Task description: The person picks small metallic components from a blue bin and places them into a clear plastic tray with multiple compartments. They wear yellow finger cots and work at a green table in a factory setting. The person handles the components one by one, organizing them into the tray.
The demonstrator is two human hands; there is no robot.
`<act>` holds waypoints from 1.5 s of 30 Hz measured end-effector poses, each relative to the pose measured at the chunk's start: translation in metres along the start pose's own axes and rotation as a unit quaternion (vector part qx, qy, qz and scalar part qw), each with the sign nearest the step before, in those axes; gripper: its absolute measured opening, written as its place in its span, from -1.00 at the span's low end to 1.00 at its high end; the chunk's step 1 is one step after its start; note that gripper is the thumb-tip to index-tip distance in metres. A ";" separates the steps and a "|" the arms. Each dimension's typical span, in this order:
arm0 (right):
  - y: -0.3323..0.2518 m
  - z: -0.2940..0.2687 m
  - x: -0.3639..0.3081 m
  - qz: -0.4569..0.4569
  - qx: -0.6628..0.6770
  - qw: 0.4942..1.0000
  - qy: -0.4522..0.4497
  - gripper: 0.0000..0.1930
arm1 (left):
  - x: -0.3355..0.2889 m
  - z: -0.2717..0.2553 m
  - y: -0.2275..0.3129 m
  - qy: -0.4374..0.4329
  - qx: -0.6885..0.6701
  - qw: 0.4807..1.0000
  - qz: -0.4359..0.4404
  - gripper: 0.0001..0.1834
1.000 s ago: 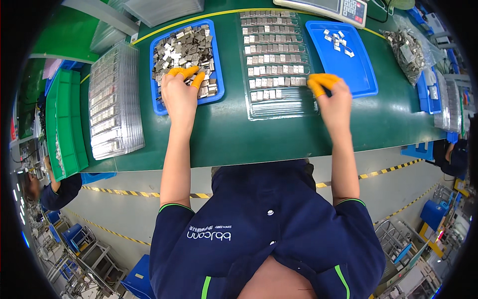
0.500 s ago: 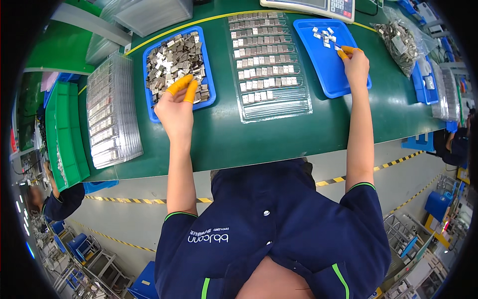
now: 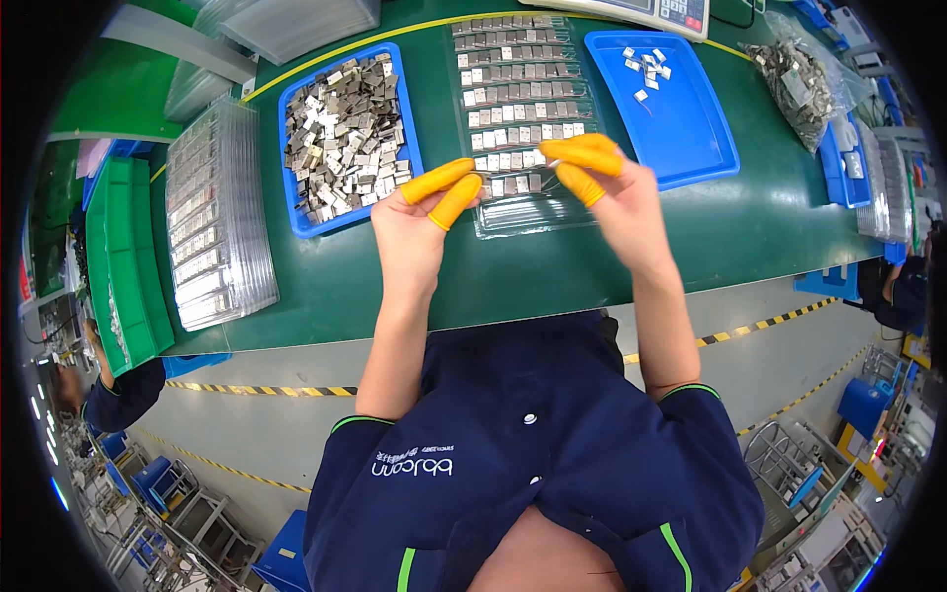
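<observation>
Yellow finger cots cover the thumb and forefinger of both hands. My left hand point(image 3: 412, 232) is closed in a pinch at the left edge of a clear blister tray point(image 3: 523, 222); whatever sits between its fingertips is too small to make out. Facing it over the same tray, my right hand point(image 3: 621, 202) pinches a small white part with a thin wire. Rows of small grey and white rectangular parts point(image 3: 518, 110) fill most of the tray, and its nearest slots show bare plastic. Beside my left hand lies a blue tray point(image 3: 416, 128) heaped with similar grey and white pieces point(image 3: 340, 138).
To the right, another blue tray point(image 3: 691, 138) holds several small white parts point(image 3: 646, 67). A scale point(image 3: 681, 15) stands behind it, with a plastic bag of parts point(image 3: 794, 84) at far right. Stacked blister trays point(image 3: 222, 217) and a green bin point(image 3: 128, 266) occupy the left.
My left hand has moved right, from the heaped blue tray to the blister tray. My right hand has come left from the right blue tray, carrying a small white part.
</observation>
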State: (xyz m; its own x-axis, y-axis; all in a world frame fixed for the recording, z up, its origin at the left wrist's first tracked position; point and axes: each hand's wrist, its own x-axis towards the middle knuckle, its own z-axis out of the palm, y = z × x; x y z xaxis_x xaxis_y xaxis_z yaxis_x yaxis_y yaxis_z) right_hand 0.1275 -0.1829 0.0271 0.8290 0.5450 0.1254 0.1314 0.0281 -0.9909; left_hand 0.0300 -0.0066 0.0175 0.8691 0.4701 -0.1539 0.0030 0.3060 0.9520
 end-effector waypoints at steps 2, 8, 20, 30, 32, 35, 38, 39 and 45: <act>0.002 0.016 -0.006 0.034 0.129 0.991 0.007 -0.75 | -0.001 0.004 -0.001 -0.012 -0.015 1.000 -0.014 -0.72; -0.003 0.028 -0.012 0.106 0.146 0.981 0.066 -0.73 | -0.004 0.007 -0.004 -0.033 -0.031 0.998 -0.032 -0.73; -0.003 0.028 -0.016 0.127 0.126 0.981 0.078 -0.76 | -0.005 0.004 -0.007 -0.056 -0.032 0.997 -0.040 -0.73; 0.007 0.014 -0.033 0.232 0.217 0.948 -0.035 -0.74 | -0.018 -0.007 -0.009 -0.156 -0.014 0.978 -0.135 -0.80; 0.012 0.016 -0.037 0.258 0.276 0.924 -0.061 -0.75 | -0.022 -0.006 -0.015 -0.168 -0.074 0.972 -0.148 -0.80; 0.014 0.020 -0.039 0.276 0.359 0.889 -0.075 -0.76 | -0.024 -0.004 -0.021 -0.183 -0.137 0.961 -0.157 -0.81; 0.009 0.019 -0.042 0.252 0.297 0.921 -0.028 -0.79 | -0.025 0.000 -0.025 -0.171 -0.141 0.966 -0.136 -0.79; 0.008 0.020 -0.042 0.217 0.251 0.943 0.002 -0.81 | -0.024 0.002 -0.027 -0.163 -0.139 0.969 -0.126 -0.79; 0.005 0.016 -0.028 -0.019 -0.142 0.982 0.121 -0.89 | -0.019 0.017 -0.015 -0.006 -0.015 1.000 -0.007 -0.77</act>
State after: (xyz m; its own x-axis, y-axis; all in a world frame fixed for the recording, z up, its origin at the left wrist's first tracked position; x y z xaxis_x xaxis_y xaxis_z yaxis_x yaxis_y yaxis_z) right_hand 0.0968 -0.1845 0.0180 0.9211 0.3312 0.2045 0.2828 -0.2087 -0.9362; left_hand 0.0219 -0.0340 0.0103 0.8748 0.4557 -0.1646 0.0009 0.3382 0.9411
